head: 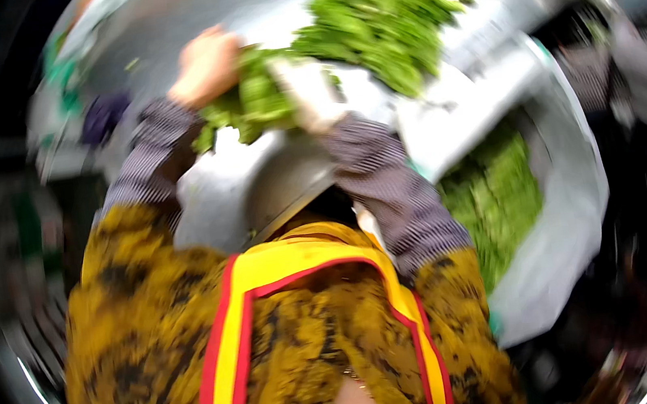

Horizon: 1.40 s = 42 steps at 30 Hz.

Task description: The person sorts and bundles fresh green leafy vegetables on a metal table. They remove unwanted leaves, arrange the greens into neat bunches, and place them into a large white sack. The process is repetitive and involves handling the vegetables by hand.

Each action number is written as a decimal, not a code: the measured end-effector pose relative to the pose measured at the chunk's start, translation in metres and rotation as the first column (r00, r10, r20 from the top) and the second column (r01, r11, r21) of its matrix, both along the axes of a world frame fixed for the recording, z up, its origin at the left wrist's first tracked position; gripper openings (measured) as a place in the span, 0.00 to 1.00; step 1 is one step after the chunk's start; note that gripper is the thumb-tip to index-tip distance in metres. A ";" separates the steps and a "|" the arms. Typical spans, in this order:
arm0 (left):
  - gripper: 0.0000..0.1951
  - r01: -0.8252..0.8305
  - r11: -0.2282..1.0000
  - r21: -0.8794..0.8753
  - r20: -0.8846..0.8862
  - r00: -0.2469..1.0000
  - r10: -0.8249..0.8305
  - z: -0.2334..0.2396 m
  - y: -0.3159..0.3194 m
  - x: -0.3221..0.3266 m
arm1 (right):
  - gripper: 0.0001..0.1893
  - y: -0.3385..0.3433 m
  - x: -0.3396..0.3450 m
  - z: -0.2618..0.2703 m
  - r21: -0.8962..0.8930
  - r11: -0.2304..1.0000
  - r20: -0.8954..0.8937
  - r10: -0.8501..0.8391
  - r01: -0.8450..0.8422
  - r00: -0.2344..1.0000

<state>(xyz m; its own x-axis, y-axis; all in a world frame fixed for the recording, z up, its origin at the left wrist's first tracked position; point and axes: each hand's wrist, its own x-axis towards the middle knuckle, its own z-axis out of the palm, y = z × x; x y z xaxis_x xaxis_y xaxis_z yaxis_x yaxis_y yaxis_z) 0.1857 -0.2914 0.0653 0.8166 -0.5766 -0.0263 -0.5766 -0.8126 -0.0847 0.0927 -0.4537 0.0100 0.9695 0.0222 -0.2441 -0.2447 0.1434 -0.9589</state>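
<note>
Blurred leafy green vegetables [263,90] lie between my two hands above a metal work surface [170,14]. My left hand [210,60] touches their left side with its fingers curled; whether it grips them cannot be told. At their right side is my right hand [309,90], badly blurred and pale, its fingers not distinct. A larger pile of leafy greens [379,23] rests just beyond my right hand, on the metal and on something white.
A white-lined container [571,218] at the right holds more greens [495,204]. A dark purple item [104,117] and whitish plastic with green parts [57,108] are at the left. Striped cloth or sleeves [588,69] show at the far right.
</note>
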 end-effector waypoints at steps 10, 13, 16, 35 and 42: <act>0.20 -0.185 0.923 -0.337 -0.047 0.983 0.179 -0.085 0.094 0.046 | 0.42 -0.015 -0.032 0.014 -0.419 0.861 0.365 -0.132 0.289 0.922; 0.19 -0.185 0.963 -0.197 0.264 0.936 0.234 -0.040 0.069 0.036 | 0.39 -0.115 -0.090 0.016 -0.399 0.699 0.620 -0.270 0.593 0.736; 0.20 0.211 0.859 -0.467 0.277 0.957 -0.085 -0.018 -0.017 0.018 | 0.47 -0.245 -0.168 -0.017 -0.784 0.213 0.529 -0.261 0.582 0.808; 0.63 0.669 0.737 -0.094 -0.660 0.513 -0.549 -0.176 -0.488 -0.166 | 0.59 -0.416 -0.236 -0.170 -0.831 0.488 -0.033 -0.523 0.268 0.851; 0.55 0.663 0.744 -0.088 -0.687 0.500 -0.527 -0.166 -0.492 -0.166 | 0.44 -0.441 -0.228 -0.149 -0.487 0.833 -0.209 -0.403 0.263 0.891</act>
